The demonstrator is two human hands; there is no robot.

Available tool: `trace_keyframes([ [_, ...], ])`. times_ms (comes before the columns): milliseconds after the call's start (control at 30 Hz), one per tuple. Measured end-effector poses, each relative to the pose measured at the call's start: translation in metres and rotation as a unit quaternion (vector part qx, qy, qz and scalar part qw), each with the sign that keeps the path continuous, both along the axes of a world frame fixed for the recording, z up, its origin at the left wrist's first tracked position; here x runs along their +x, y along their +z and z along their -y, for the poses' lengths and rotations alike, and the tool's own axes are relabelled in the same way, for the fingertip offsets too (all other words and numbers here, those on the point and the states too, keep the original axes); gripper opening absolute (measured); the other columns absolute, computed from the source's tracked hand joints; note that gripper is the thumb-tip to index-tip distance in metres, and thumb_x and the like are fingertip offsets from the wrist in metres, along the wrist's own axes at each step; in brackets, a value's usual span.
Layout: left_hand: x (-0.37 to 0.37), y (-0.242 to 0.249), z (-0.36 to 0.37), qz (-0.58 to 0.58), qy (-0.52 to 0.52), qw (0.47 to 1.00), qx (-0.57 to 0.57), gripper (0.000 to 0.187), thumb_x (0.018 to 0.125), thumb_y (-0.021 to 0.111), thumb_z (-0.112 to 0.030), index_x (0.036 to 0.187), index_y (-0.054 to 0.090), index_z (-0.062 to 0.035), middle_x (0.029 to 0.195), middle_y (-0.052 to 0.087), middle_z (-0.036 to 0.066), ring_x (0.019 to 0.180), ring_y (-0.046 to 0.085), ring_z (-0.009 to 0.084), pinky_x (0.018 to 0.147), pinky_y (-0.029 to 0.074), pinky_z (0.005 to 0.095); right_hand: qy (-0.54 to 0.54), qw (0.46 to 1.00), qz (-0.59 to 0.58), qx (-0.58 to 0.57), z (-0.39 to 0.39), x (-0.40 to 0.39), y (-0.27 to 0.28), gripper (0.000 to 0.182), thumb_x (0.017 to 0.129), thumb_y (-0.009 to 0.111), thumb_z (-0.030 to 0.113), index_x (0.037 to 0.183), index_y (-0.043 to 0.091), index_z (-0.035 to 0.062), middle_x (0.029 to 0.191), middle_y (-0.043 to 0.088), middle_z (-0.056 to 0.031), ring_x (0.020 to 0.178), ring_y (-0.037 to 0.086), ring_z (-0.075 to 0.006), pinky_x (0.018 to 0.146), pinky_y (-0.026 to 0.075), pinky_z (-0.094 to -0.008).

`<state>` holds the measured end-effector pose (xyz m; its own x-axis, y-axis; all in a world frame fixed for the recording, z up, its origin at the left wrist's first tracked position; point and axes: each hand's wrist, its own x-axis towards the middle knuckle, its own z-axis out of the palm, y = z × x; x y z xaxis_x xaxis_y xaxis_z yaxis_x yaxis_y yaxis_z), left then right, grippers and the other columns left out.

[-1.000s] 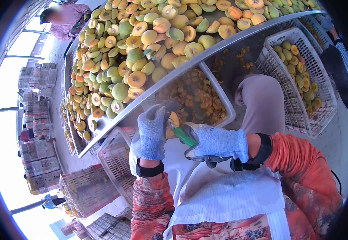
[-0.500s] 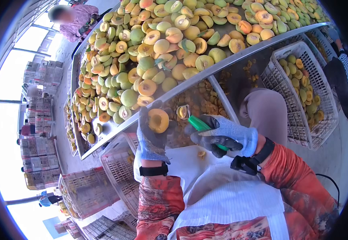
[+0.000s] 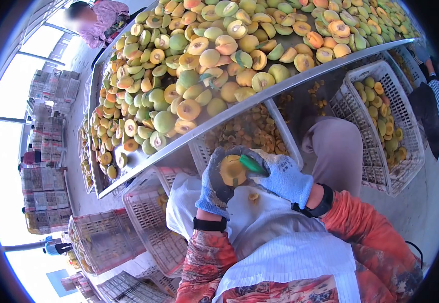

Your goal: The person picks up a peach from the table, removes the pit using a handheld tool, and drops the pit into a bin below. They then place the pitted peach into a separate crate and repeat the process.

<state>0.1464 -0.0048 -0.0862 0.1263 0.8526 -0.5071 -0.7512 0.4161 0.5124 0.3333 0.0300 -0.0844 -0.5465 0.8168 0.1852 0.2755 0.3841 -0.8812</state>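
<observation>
My left hand (image 3: pixel 215 183), in a grey-and-blue work glove, is closed around a halved peach (image 3: pixel 233 170) with yellow-orange flesh. The gloved fingers of my right hand (image 3: pixel 280 174) grip a green-handled coring tool (image 3: pixel 253 164), held right against the peach half. Its metal end is hidden at the fruit. Both hands are close together above my white apron (image 3: pixel 285 257), just below the metal rim of the sorting table (image 3: pixel 280 82). A small scrap of peach flesh (image 3: pixel 253 198) lies on the apron.
Halved and whole peaches (image 3: pixel 189 78) are heaped on the table. Beneath its edge, a crate (image 3: pixel 199 157) holds pits and scraps. Another crate (image 3: pixel 398 179) with peaches stands at right, near my knee (image 3: pixel 336 146). Crates stand at left; a person (image 3: pixel 103 22) is across the table.
My hands have come together. The tool, earlier apart with a scrap in its metal loop, is now at the peach half; the scrap is out of sight. The view shifted slightly.
</observation>
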Motion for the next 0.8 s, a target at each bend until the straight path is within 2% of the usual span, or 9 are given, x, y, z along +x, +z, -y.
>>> trace_keyframes([
  [133,0.002,0.012,0.002,-0.129,0.054,0.983,0.115,0.042,0.093,0.045,-0.027,0.12,0.049,0.0052,0.114,0.058,0.018,0.104,0.058,0.0263,0.086,0.05,0.0361,-0.03,0.991,0.127,0.029,0.008,0.002,0.019,0.036,0.073,0.066,0.021,0.102,0.052,0.0053,0.087,0.061,-0.0164,0.072,0.063,-0.0334,0.06,0.049,-0.0423],
  [167,0.002,0.019,-0.002,0.049,0.087,0.993,0.067,0.041,0.09,0.048,-0.021,0.121,0.047,0.0049,0.113,0.058,0.019,0.104,0.057,0.0277,0.088,0.05,0.0375,-0.026,0.988,0.144,0.054,0.01,0.001,0.021,0.033,0.073,0.065,0.019,0.099,0.052,0.0051,0.084,0.06,-0.0154,0.07,0.063,-0.0323,0.059,0.049,-0.0416],
  [200,0.003,0.017,-0.002,0.049,0.088,0.992,0.07,0.041,0.09,0.048,-0.021,0.121,0.047,0.0049,0.113,0.058,0.019,0.104,0.057,0.0277,0.088,0.05,0.0375,-0.025,0.988,0.143,0.057,0.011,-0.001,0.026,0.033,0.073,0.065,0.019,0.099,0.052,0.0051,0.084,0.06,-0.0154,0.07,0.063,-0.0323,0.059,0.049,-0.0416],
  [267,0.009,0.008,-0.004,-0.304,0.082,0.933,0.172,0.038,0.087,0.05,-0.02,0.116,0.051,0.0044,0.111,0.059,0.019,0.101,0.058,0.0298,0.087,0.049,0.0392,-0.001,0.966,0.241,0.097,0.013,-0.007,0.036,0.028,0.074,0.061,0.015,0.098,0.051,0.0047,0.08,0.058,-0.0141,0.066,0.062,-0.0307,0.057,0.049,-0.0404],
  [300,0.01,0.013,-0.006,-0.305,0.084,0.932,0.174,0.038,0.087,0.05,-0.02,0.116,0.051,0.0044,0.111,0.059,0.019,0.101,0.058,0.0298,0.087,0.049,0.0392,-0.001,0.966,0.24,0.099,0.013,-0.009,0.035,0.028,0.074,0.061,0.015,0.098,0.051,0.0047,0.08,0.058,-0.0141,0.066,0.062,-0.0307,0.057,0.049,-0.0404],
  [367,0.013,0.025,-0.011,0.019,0.157,0.982,0.103,0.034,0.086,0.051,-0.02,0.11,0.054,0.0039,0.109,0.059,0.019,0.096,0.059,0.0314,0.086,0.049,0.0413,0.006,0.958,0.25,0.142,0.014,-0.012,0.028,0.043,0.076,0.059,0.019,0.113,0.048,0.0007,0.086,0.059,-0.0151,0.066,0.062,-0.0291,0.055,0.047,-0.04],
  [667,0.005,0.026,0.003,0.047,0.196,0.979,0.026,0.033,0.084,0.053,-0.022,0.108,0.055,0.0012,0.106,0.06,0.018,0.094,0.06,0.0326,0.084,0.049,0.0489,0.103,0.96,0.194,0.172,0.032,-0.018,0.019,0.04,0.079,0.058,0.019,0.112,0.05,0.0004,0.081,0.06,-0.0137,0.063,0.062,-0.0292,0.054,0.048,-0.0388],
  [733,-0.018,0.016,0.01,-0.38,0.188,0.899,0.108,0.034,0.085,0.054,-0.023,0.108,0.056,0.0011,0.106,0.061,0.017,0.093,0.061,0.03,0.081,0.051,0.0434,0.118,0.982,0.137,0.048,0.029,-0.02,0.026,0.04,0.079,0.061,0.025,0.112,0.051,0.0038,0.087,0.063,-0.0147,0.068,0.063,-0.0321,0.057,0.049,-0.0384],
  [800,-0.052,0.062,0.021,-0.14,0.224,0.96,0.094,0.031,0.086,0.053,-0.025,0.103,0.058,0.0003,0.1,0.062,0.016,0.093,0.06,0.0312,0.087,0.048,0.0463,0.089,0.988,0.127,0.012,0.022,-0.015,0.02,0.042,0.079,0.063,0.028,0.113,0.052,0.0053,0.09,0.063,-0.015,0.072,0.063,-0.0326,0.061,0.05,-0.0386],
])
